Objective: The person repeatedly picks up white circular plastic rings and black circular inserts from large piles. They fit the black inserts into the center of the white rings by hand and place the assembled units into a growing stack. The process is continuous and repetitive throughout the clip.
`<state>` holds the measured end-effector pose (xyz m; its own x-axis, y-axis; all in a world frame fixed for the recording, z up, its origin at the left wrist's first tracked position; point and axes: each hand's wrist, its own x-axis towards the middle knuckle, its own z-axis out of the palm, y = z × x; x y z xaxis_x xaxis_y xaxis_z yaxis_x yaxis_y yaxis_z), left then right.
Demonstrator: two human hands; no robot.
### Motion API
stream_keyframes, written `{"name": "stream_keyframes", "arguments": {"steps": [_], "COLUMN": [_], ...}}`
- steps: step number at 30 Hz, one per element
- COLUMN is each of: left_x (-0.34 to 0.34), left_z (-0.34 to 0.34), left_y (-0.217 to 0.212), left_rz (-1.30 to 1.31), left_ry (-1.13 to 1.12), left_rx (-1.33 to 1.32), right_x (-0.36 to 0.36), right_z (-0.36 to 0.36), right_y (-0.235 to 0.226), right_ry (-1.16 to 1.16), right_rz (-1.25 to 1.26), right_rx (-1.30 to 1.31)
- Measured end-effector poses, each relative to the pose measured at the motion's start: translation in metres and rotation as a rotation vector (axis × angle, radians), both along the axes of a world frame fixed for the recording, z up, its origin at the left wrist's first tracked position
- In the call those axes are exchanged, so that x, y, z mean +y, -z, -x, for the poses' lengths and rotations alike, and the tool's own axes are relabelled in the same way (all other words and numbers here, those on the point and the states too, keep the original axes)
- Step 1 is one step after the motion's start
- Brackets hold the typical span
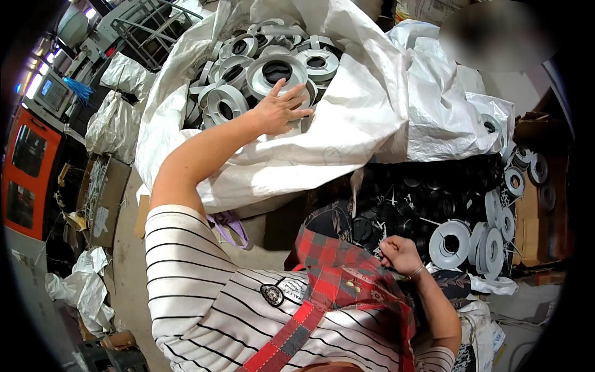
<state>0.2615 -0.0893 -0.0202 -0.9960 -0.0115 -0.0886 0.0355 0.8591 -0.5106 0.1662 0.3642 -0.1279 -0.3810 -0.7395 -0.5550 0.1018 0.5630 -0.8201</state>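
My left hand (282,110), fingers spread, reaches over the near edge of a large white woven sack (365,80). It is nearest to a grey flanged plastic ring (276,72) with a dark centre, and its fingers overlap the ring's lower part. Several similar grey rings (225,105) lie heaped in the sack. At my lap, my right hand (400,255) is closed with the fingers curled in; what they pinch, if anything, is too small to make out. Beside it lies a pile of black round plastic parts (427,201) with thin pale sticks among them.
Loose grey rings (450,243) rest on the right of the black pile, next to a cardboard box (536,229). An orange machine (31,173) stands far left, with an open carton (105,198) and crumpled white sacks (83,288) nearby. A purple strap (230,228) hangs below the sack.
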Motion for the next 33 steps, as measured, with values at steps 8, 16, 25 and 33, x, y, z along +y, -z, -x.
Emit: {"name": "stream_keyframes", "arguments": {"steps": [8,16,25,33], "left_x": [-0.147,-0.219,-0.164,0.186], "left_z": [-0.068,-0.201,-0.087,-0.001], "left_y": [0.050,0.109,0.006,-0.059], "left_rz": [-0.013,-0.286,-0.622,-1.513], "left_ry": [-0.695,-1.384,-0.711,-0.037], "left_rx": [0.110,-0.121,0.611,0.114], "right_x": [0.000,0.050,0.109,0.087], "right_z": [0.007,0.062,0.130,0.110], "right_y": [0.004,0.031,0.110,0.089], "right_ry": [0.129,0.052,-0.241,0.209], "right_rz": [-0.023,-0.168,-0.622,-0.217], "right_rx": [0.034,1.161,1.432,1.279]}}
